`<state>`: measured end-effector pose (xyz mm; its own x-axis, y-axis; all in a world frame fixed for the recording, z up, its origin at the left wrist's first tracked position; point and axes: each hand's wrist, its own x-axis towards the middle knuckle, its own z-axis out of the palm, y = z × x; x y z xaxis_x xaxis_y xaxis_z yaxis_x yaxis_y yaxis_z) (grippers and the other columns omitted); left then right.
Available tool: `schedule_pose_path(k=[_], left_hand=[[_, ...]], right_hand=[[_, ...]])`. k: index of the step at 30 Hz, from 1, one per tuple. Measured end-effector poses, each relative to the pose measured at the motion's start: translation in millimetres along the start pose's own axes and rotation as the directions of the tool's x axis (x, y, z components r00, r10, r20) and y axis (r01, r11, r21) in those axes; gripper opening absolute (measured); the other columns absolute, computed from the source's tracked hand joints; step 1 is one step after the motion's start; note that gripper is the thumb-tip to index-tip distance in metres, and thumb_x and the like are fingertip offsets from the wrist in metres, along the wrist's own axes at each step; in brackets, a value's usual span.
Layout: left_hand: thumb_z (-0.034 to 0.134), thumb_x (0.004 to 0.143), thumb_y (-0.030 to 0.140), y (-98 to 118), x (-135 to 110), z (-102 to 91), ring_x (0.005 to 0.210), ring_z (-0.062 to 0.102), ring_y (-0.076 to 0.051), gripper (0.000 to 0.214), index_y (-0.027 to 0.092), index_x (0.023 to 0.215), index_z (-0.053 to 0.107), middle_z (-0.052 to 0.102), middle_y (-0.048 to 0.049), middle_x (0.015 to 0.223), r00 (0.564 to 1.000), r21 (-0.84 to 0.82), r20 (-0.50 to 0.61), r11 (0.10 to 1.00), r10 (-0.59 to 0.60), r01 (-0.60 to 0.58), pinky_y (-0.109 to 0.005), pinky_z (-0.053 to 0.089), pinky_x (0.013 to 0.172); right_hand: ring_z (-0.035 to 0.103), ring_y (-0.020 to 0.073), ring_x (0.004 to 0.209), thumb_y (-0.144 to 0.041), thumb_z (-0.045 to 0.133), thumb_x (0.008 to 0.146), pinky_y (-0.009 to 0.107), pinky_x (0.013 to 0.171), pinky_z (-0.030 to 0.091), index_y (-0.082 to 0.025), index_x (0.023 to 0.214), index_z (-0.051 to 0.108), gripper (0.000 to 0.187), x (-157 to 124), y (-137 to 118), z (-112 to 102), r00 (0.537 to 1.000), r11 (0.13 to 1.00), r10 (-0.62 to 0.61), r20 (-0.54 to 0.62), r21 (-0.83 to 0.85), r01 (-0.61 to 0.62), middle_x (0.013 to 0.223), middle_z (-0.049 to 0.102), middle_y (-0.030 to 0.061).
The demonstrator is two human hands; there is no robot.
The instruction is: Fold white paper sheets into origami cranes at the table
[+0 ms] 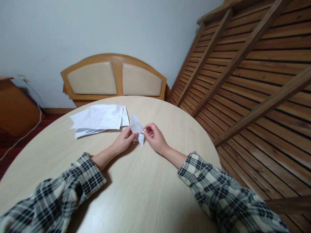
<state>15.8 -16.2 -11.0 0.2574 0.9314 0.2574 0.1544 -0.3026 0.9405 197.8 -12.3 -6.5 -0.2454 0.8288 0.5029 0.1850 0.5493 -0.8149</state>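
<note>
Gripping the folded white paper (136, 124) in the left hand (124, 139), thumb in front and fingers partly hidden behind; pinching the same piece at its right side with the right hand (155, 137), thumb against bent fingers; cannot tell how firmly. Held just right of the near right corner of the paper stack (99, 118), over the round table (150, 181), with one broad flap rising beside the stack and a narrow point hanging lower, nearer than the stack.

Could tear or crumple at the narrow waist between the fingertips, if pulled apart unevenly; could spring open or crease off line, if loosened on one side only; could also drag the top sheet of the stack, if swung leftward, with the left fingers so near that corner; cannot tell whether already touching.

As for edges, curved rim close beyond the stack, with the headboard (119, 77) behind; rim farther off to the right of the stack, with the slatted wooden panel (255, 113) past it. Widest room to the right of the stack and on its near side, between the checked sleeves (211, 187); least on its far side.
</note>
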Motion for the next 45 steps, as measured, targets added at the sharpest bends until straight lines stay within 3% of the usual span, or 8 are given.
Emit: schedule_pose_path(k=[4, 7, 15, 25, 32, 40, 45], left_hand=[[0.056, 0.086, 0.036, -2, 0, -2.9, 0.078, 0.056, -0.017, 0.024, 0.015, 0.098, 0.056, 0.059, -0.0027, 0.086, 0.995, 0.146, -0.012, 0.985, 0.095, -0.093, -0.031, 0.047, 0.072], [0.056, 0.086, 0.034, -1, 0, -4.1, 0.085, 0.057, -0.02, 0.025, 0.014, 0.101, 0.058, 0.062, -0.0052, 0.093, 0.994, 0.177, 0.025, 0.978, 0.103, -0.106, -0.034, 0.047, 0.077], [0.058, 0.086, 0.04, 5, -1, -1.7, 0.07, 0.052, -0.015, 0.027, 0.015, 0.099, 0.058, 0.056, 0.0002, 0.079, 0.994, 0.13, 0.089, 0.989, 0.061, -0.072, -0.027, 0.042, 0.062], [0.06, 0.084, 0.038, 11, -1, -2.0, 0.071, 0.054, -0.015, 0.026, 0.014, 0.093, 0.062, 0.061, -0.0025, 0.081, 0.993, 0.127, 0.099, 0.989, 0.063, -0.076, -0.028, 0.046, 0.067], [0.056, 0.086, 0.041, 10, 0, -3.7, 0.065, 0.051, -0.015, 0.029, 0.014, 0.092, 0.064, 0.057, -0.0004, 0.073, 0.996, 0.145, 0.084, 0.988, 0.035, -0.047, -0.026, 0.043, 0.061], [0.056, 0.086, 0.038, 7, 0, -4.6, 0.063, 0.052, -0.014, 0.026, 0.014, 0.092, 0.063, 0.057, -0.0002, 0.07, 0.997, 0.121, 0.069, 0.992, 0.022, -0.03, -0.026, 0.043, 0.058], [0.056, 0.085, 0.038, 5, 1, -4.8, 0.067, 0.055, -0.015, 0.029, 0.012, 0.096, 0.064, 0.063, -0.0034, 0.078, 0.996, 0.138, 0.082, 0.99, 0.024, -0.035, -0.027, 0.045, 0.061]], right_hand=[[0.05, 0.0139, 0.068, -0.029, 0.061, 0.086, 0.029, 0.063, 0.044, -0.024, 0.106, 0.051, 0.023, 0, 0, 0, 0.998, 0.998, 0.054, -0.016, 0.034, -0.053, 0.081, 0.05, -0.0018], [0.05, 0.014, 0.068, -0.031, 0.062, 0.085, 0.029, 0.062, 0.044, -0.024, 0.105, 0.052, 0.023, 1, 0, 0, 0.998, 0.998, 0.055, -0.014, 0.039, -0.054, 0.081, 0.05, -0.0017], [0.049, 0.0138, 0.067, -0.033, 0.064, 0.083, 0.029, 0.063, 0.044, -0.022, 0.103, 0.054, 0.025, 3, 4, 1, 0.997, 0.996, 0.071, -0.037, 0.049, -0.069, 0.081, 0.051, -0.0008], [0.047, 0.0142, 0.068, -0.023, 0.064, 0.082, 0.029, 0.063, 0.043, -0.022, 0.088, 0.057, 0.01, 4, 1, -3, 0.998, 0.993, -0.011, -0.057, -0.121, 0.004, 0.084, 0.049, 0.0004], [0.047, 0.0132, 0.067, -0.019, 0.061, 0.083, 0.028, 0.061, 0.042, -0.022, 0.083, 0.056, 0.005, 3, 3, -2, 0.998, 0.99, -0.038, -0.051, -0.139, 0.03, 0.088, 0.05, 0.0009], [0.051, 0.0152, 0.074, -0.002, 0.052, 0.076, 0.028, 0.063, 0.042, -0.022, 0.081, 0.057, 0.021, 1, -6, -5, 0.991, 0.97, -0.133, 0.028, -0.2, 0.136, 0.091, 0.054, 0.0021], [0.047, 0.0116, 0.062, -0.006, 0.057, 0.079, 0.027, 0.061, 0.041, -0.021, 0.089, 0.059, 0.018, 1, -3, -3, 0.994, 0.968, -0.106, 0.026, -0.225, 0.109, 0.082, 0.051, -0.0013]])
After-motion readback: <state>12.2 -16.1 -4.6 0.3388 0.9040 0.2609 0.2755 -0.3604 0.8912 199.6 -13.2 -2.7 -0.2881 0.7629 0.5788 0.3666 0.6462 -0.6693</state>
